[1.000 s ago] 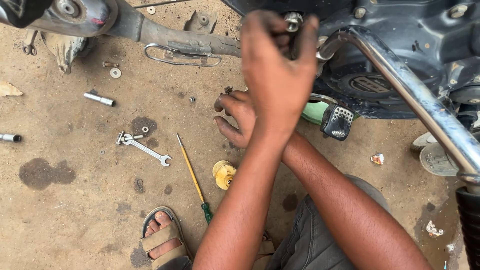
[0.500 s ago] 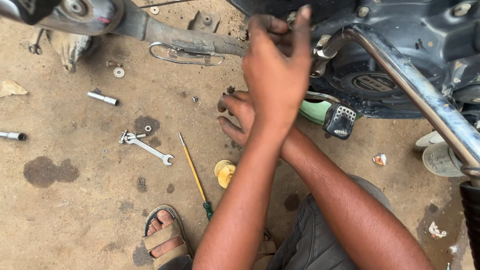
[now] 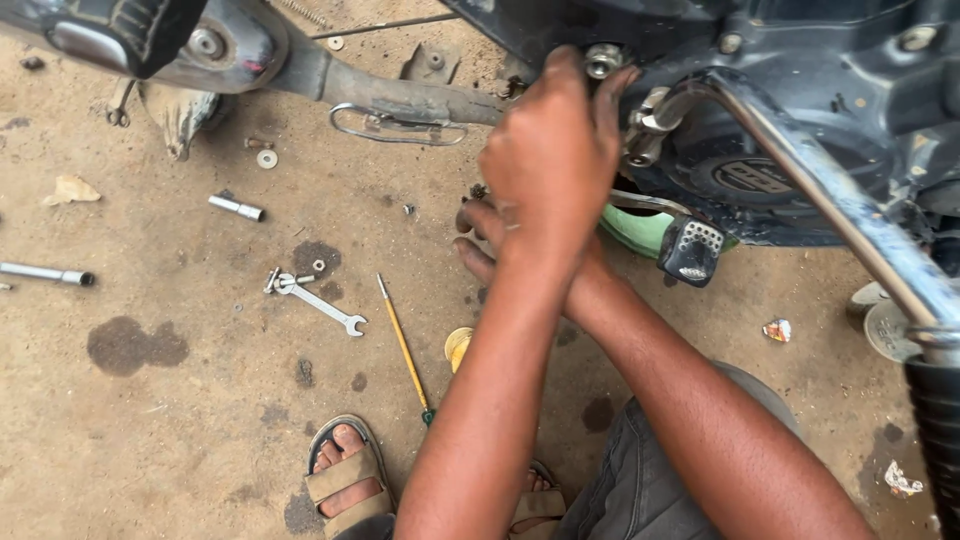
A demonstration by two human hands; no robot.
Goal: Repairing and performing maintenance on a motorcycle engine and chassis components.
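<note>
Your left hand (image 3: 555, 165) reaches up, fingers curled closed around a silver bolt (image 3: 604, 60) on the motorcycle engine (image 3: 760, 150). Your right hand (image 3: 490, 245) sits beneath it, mostly hidden; I cannot tell its grip. A wrench (image 3: 318, 300) lies well left.

The carrier is a bare dirt floor (image 3: 180, 450), sandy brown and marked with dark oil stains. Taking the open-ended spanner (image 3: 318, 300) as the landmark: a yellow-shafted screwdriver (image 3: 403, 345) lies just to its right, and beyond that sits a small yellow cap (image 3: 458, 345). Above-left of the spanner lies a short socket piece (image 3: 236, 207), with a washer (image 3: 267, 158) further up. Far left lies a metal rod (image 3: 45, 273). Below the spanner a sandalled foot (image 3: 345, 480) rests on the ground.
</note>
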